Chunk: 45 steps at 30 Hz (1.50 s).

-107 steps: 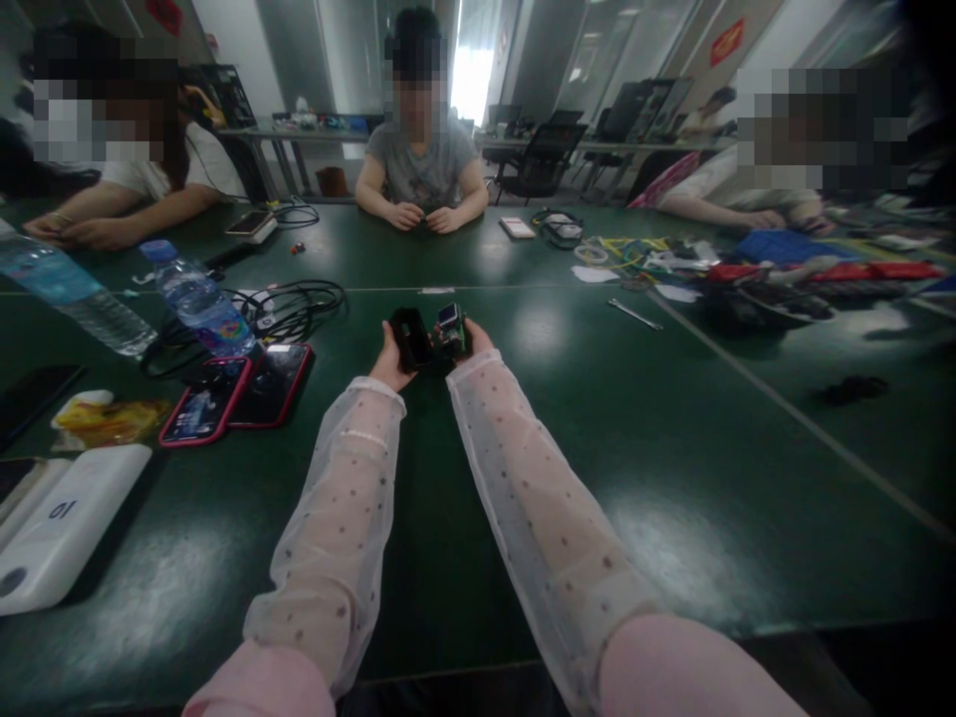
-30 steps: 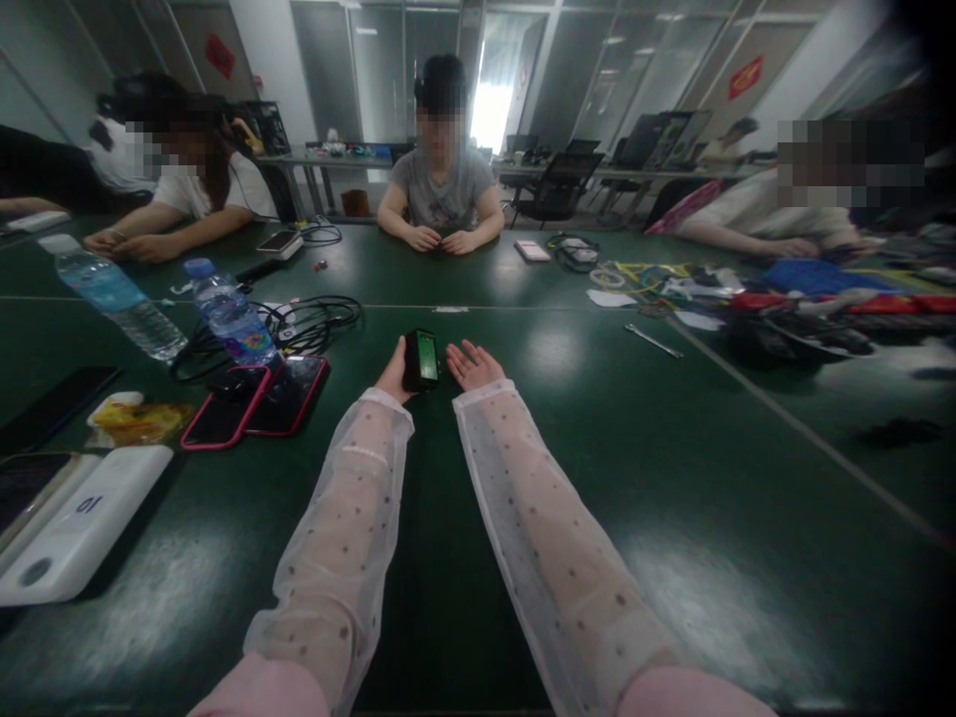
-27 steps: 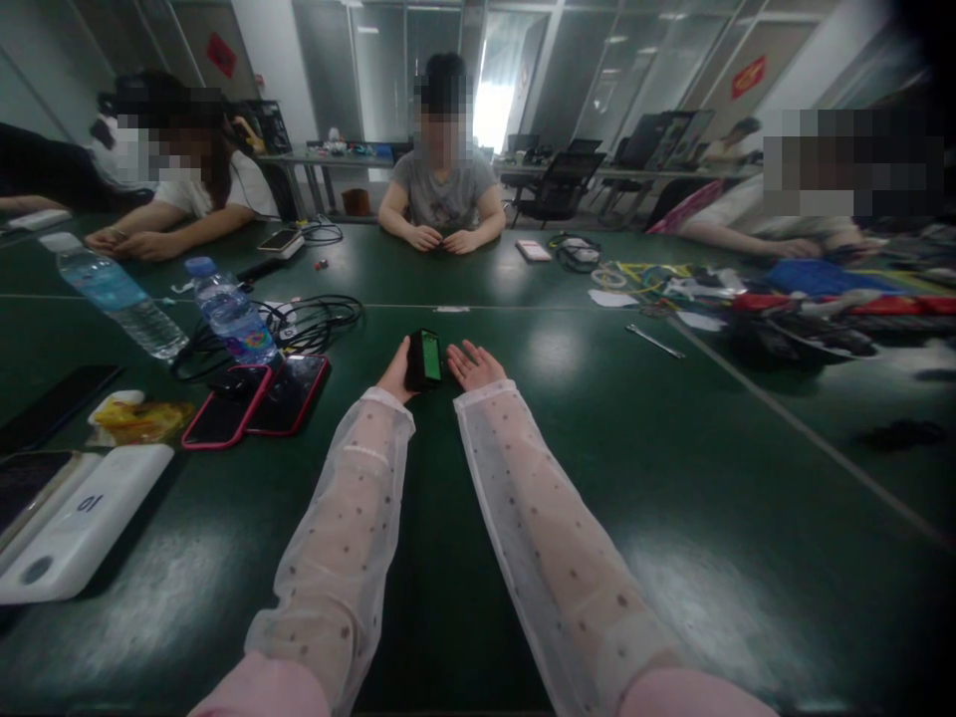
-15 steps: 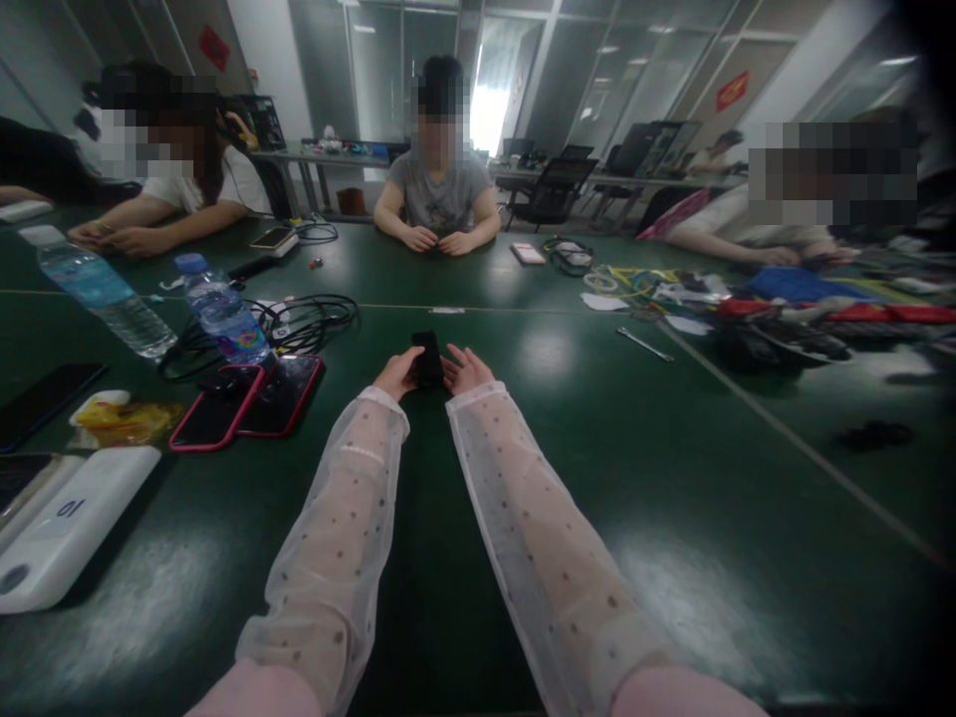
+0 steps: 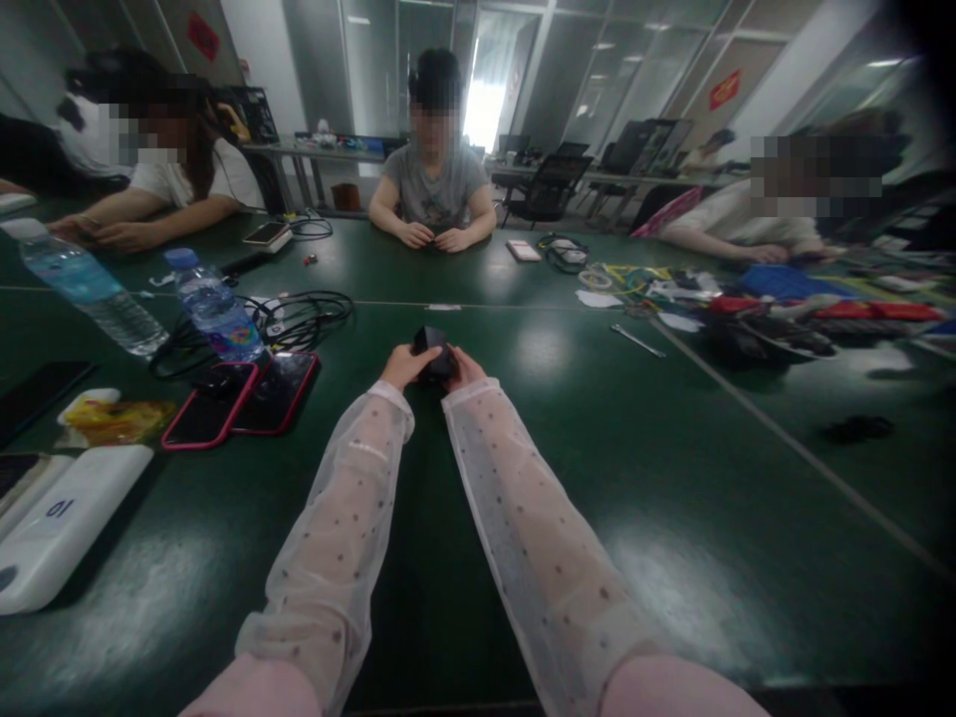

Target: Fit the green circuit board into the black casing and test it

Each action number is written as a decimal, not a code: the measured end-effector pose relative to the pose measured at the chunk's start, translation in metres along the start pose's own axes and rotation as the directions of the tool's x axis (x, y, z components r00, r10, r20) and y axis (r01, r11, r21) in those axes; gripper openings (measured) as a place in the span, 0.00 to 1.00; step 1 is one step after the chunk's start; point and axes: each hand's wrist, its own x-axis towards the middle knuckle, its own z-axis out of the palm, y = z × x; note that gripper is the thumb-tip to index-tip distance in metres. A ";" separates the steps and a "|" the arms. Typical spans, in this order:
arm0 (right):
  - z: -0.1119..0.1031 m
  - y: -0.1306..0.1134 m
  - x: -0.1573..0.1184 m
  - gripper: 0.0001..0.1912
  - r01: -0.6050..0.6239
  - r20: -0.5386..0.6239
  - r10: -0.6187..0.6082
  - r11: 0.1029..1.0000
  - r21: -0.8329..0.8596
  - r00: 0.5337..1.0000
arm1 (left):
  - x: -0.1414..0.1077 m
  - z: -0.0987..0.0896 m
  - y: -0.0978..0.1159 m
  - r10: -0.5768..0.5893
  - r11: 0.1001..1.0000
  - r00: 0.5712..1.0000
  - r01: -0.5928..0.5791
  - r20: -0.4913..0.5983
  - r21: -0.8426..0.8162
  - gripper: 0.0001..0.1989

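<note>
Between my two hands is a small black box-shaped object (image 5: 431,345), tilted, its exact kind too small to make out. My left hand (image 5: 407,366) grips it from the left, with the thumb lying across its near face. On the other side my right hand (image 5: 464,368) is closed against its right edge, the fingers partly hidden behind it. Sheer white dotted sleeves cover both forearms. Below and around the hands lies the dark green tabletop (image 5: 440,478).
On the left are two phones in red cases (image 5: 276,393), a white power bank (image 5: 71,528), water bottles (image 5: 216,309) and coiled black cables (image 5: 318,317). A wrench (image 5: 637,341) and a heap of cables and tools (image 5: 777,309) lie right. Several people sit around the table.
The black object has been turned and tilted. My left thumb has moved across it, and my right hand has closed in from beside it to touch it.
</note>
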 end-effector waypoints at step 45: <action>0.004 0.003 -0.005 0.16 0.037 0.024 -0.034 0.994 -0.105 0.999 | -0.019 0.024 0.017 0.286 0.899 0.947 -0.213 -0.145 0.383 0.20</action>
